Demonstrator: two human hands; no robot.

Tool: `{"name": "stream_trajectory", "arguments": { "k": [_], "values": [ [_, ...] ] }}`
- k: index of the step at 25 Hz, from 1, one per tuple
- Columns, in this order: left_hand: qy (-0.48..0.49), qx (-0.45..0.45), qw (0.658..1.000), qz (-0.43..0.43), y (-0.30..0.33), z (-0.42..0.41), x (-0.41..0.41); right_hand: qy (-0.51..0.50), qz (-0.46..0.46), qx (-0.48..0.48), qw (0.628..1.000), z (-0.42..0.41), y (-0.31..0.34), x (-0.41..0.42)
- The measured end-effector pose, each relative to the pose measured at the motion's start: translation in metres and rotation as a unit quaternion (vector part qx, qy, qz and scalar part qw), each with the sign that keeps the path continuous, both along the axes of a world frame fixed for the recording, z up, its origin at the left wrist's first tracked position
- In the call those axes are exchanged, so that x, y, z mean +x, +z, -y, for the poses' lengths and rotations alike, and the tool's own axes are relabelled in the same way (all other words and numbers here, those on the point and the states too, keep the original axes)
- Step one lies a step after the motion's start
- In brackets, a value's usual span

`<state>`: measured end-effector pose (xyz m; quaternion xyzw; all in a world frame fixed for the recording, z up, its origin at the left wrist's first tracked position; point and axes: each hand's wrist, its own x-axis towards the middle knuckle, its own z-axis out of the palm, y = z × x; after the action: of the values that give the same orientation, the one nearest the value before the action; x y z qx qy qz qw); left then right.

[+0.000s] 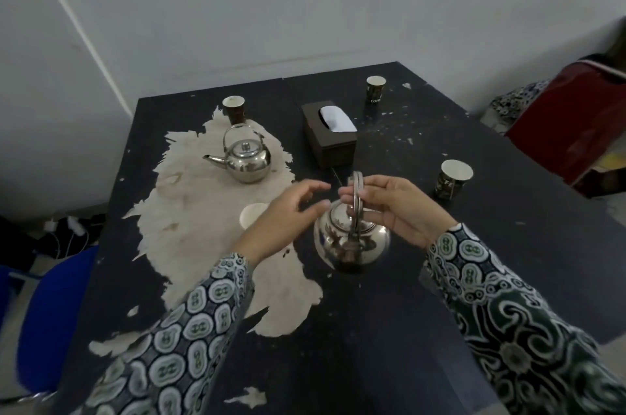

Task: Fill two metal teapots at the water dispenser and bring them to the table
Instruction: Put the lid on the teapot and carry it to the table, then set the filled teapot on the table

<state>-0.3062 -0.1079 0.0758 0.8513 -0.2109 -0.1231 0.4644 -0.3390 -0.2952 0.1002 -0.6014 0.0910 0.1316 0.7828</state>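
Observation:
A shiny metal teapot (350, 243) sits near the middle of the black table (389, 319), its handle upright. My right hand (396, 208) pinches that handle near its top. My left hand (288, 214) hovers just left of the pot's lid, fingers spread, holding nothing. A second metal teapot (245, 160) stands farther back on the left, on a worn pale patch of the tabletop, its spout pointing left and its lid on. No water dispenser is in view.
A dark tissue box (330, 140) stands behind the near teapot. Paper cups stand at the back left (233, 109), back right (375, 88) and right (454, 179); another (252, 214) is partly hidden by my left hand. A blue chair (50, 319) is at left, red fabric (576, 123) at right.

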Motion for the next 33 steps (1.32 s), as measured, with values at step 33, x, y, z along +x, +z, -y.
{"name": "stream_trajectory", "arguments": {
  "k": [33],
  "values": [
    [0.270,-0.045,0.952,-0.136,-0.162,0.307,0.261,0.366,0.074,-0.604,0.704,0.276,-0.127,0.287]
  ]
}}
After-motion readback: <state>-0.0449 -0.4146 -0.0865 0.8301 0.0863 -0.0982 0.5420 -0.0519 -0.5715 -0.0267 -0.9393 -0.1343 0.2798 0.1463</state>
